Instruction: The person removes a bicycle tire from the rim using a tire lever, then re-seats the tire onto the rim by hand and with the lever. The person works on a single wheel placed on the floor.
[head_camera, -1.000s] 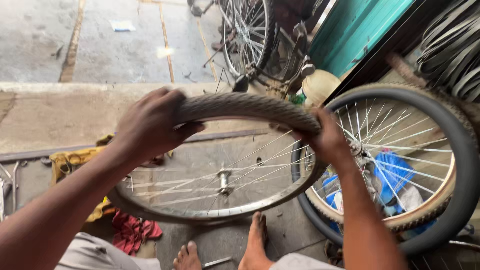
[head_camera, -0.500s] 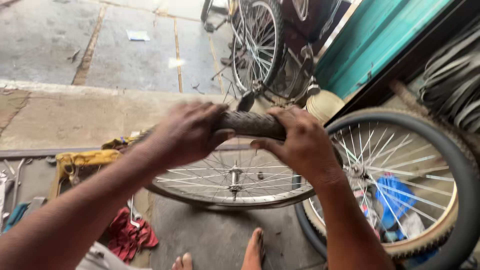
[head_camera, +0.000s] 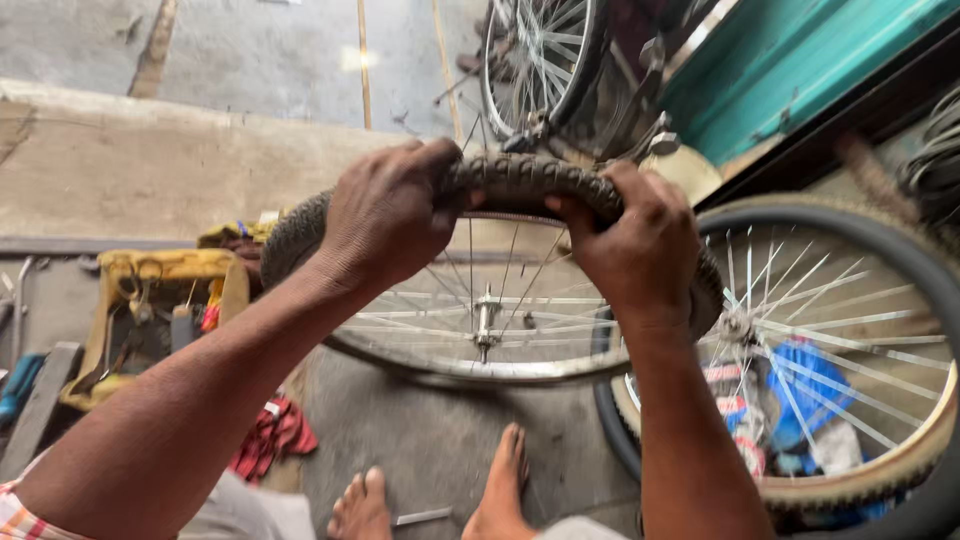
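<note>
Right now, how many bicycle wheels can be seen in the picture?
3. One wheel is held at its tyre by the left hand and right hand. A second wheel leans at the right. A third wheel stands behind. More may be hidden.

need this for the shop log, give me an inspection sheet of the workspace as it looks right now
surface: bare grey concrete floor, a raised concrete step behind it.
job's things: spoked bicycle wheel held on edge; knobbly tyre gripped at the top of the rim.
clutter: yellow tool tray at left, red rag, flat metal tool by the bare feet.
grippers: left hand and right hand both clamped on the tyre, fingers curled over the tread.
cables: nothing seen.
surroundings: second wheel leaning at right, parked bicycle behind, teal wall panel.
</note>
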